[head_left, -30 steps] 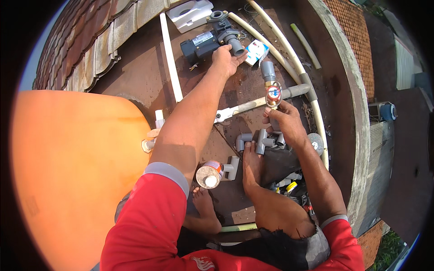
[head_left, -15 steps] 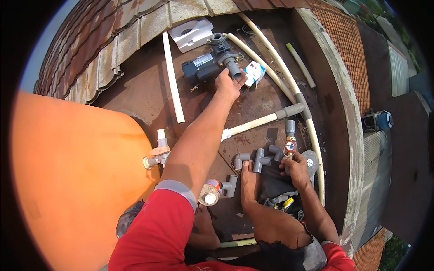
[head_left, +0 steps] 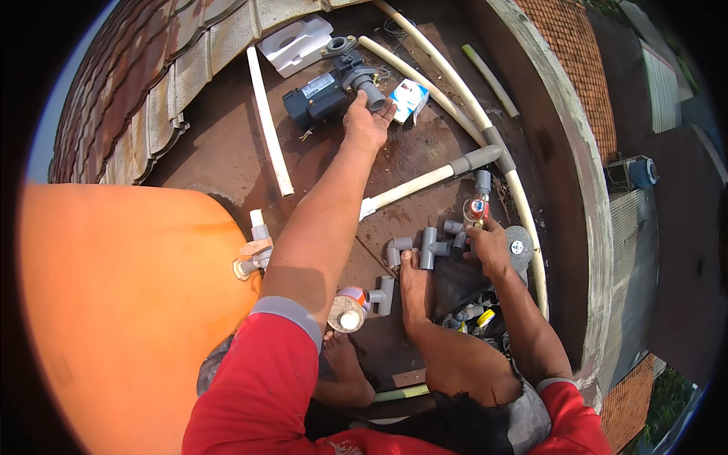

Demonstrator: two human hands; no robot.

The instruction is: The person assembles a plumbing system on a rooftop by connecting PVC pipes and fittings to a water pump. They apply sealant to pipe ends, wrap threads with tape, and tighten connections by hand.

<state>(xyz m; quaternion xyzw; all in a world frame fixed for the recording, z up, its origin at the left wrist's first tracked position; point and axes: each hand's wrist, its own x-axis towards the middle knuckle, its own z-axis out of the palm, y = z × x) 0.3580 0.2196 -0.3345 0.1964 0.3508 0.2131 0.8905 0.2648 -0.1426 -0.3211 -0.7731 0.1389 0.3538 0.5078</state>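
Observation:
A dark water pump [head_left: 322, 95] lies at the far middle, with a grey plastic pipe socket [head_left: 371, 94] on its outlet. My left hand [head_left: 367, 121] is at that socket, thumb on one side and fingers on the other. Low in my right hand [head_left: 490, 246], gripped from below, is a valve-like fitting [head_left: 476, 209] with a round red-and-white part and a grey pipe end on top. Beside my bare foot are a grey tee [head_left: 430, 250] and grey elbows [head_left: 397, 250]. Another tee [head_left: 385, 296] touches a container with a white cap [head_left: 348, 315].
An orange tank [head_left: 136, 303] fills the left, below a rusty tiled roof [head_left: 136, 76]. Cream pipes [head_left: 413, 187] cross the floor. A blue-and-white box [head_left: 409, 98] and white moulded packaging [head_left: 296, 45] lie near the pump. A grey disc [head_left: 520, 246] and black bag [head_left: 459, 284] sit right; a concrete ledge [head_left: 595, 227] borders there.
The view has shifted slightly, so the pump and pipes appear further left and higher. Both hands keep their places, the left at the pump's socket and the right on the fitting.

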